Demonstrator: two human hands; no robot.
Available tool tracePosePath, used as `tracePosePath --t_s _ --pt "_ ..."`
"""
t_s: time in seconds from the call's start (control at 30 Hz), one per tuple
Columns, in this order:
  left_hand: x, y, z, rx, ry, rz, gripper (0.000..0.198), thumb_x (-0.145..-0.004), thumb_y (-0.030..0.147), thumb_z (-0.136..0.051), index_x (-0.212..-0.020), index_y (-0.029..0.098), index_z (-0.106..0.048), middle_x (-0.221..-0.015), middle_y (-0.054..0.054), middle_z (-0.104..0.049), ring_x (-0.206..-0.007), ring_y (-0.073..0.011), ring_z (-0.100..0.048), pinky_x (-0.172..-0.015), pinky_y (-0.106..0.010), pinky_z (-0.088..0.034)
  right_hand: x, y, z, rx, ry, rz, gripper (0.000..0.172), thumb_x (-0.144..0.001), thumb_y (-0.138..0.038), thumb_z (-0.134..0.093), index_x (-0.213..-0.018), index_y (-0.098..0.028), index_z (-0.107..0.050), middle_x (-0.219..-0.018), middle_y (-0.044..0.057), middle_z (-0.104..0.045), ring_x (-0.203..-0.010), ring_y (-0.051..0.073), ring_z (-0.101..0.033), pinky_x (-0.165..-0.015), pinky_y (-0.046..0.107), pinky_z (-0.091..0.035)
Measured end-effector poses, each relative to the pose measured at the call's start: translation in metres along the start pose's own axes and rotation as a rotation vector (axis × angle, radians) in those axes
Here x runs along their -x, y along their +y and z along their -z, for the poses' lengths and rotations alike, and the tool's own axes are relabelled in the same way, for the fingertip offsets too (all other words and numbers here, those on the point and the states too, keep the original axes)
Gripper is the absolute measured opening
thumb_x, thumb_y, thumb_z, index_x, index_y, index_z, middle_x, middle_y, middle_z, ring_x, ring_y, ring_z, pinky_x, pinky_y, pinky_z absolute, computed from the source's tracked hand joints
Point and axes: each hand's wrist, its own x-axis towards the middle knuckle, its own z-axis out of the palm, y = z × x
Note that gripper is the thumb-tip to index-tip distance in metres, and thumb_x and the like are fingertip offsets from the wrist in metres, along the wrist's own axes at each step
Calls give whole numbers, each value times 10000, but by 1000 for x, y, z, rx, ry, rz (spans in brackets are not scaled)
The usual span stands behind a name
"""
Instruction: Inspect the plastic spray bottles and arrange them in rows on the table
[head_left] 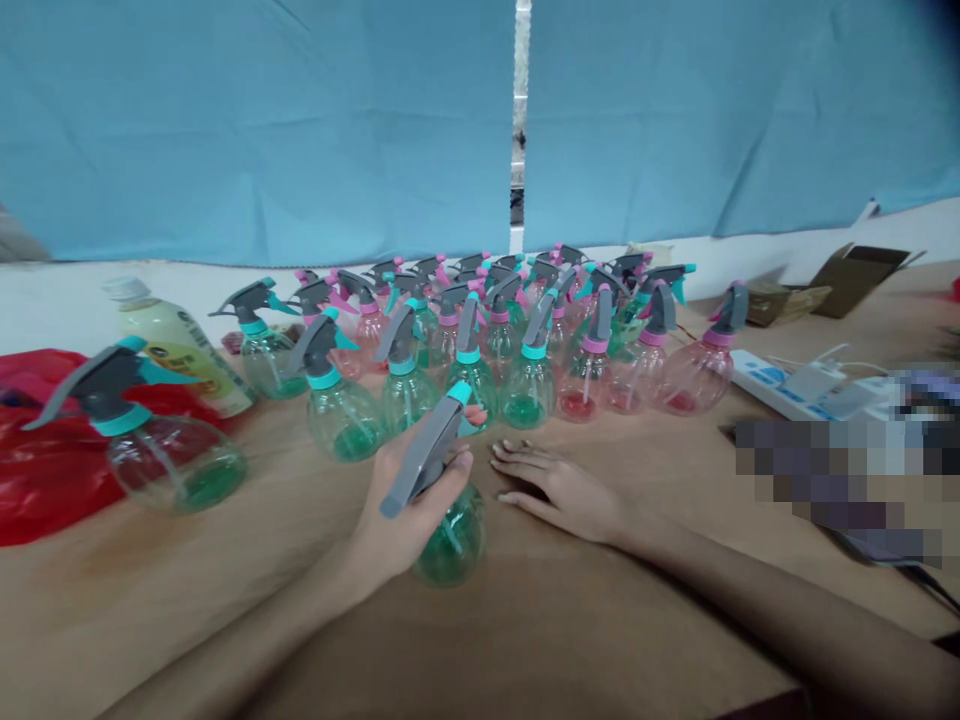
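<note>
My left hand (401,505) is wrapped round the neck of a green spray bottle (450,540) with a grey trigger and teal collar, standing on the brown table (525,640). My right hand (559,490) lies flat on the table just right of that bottle, fingers stretched out and holding nothing. Behind both hands stands a crowd of several green and pink spray bottles (495,330).
A single green spray bottle (161,450) stands at the left by a red plastic bag (37,470). A yellowish drink bottle (176,350) lies behind it. A white power strip (795,390) and an open cardboard box (855,275) are at the right. Blue cloth (300,120) hangs behind.
</note>
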Motion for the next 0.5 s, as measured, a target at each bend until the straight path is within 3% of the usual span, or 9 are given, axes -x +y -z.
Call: tracePosePath --t_s 0.27,0.5 --pt "1 3 0 -5 -5 20 316 -848 285 -508 -1160 258 -548 -558 60 -529 -467 -136 -501 -504 -276 -415 0 0 1 31 -23 3 506 -918 -448 -415 -1363 -208 -407 -1387 74 -456 -1318 204 -362 -1105 447 -289" --pt "1 4 1 -37 -14 17 303 -857 301 -504 -1154 267 -550 -555 63 -500 -485 -138 -490 -523 -280 -404 0 -1 1 37 -25 -3 512 -918 -449 -414 -1356 -184 -419 -1392 82 -449 -1319 198 -359 -1116 424 -272"
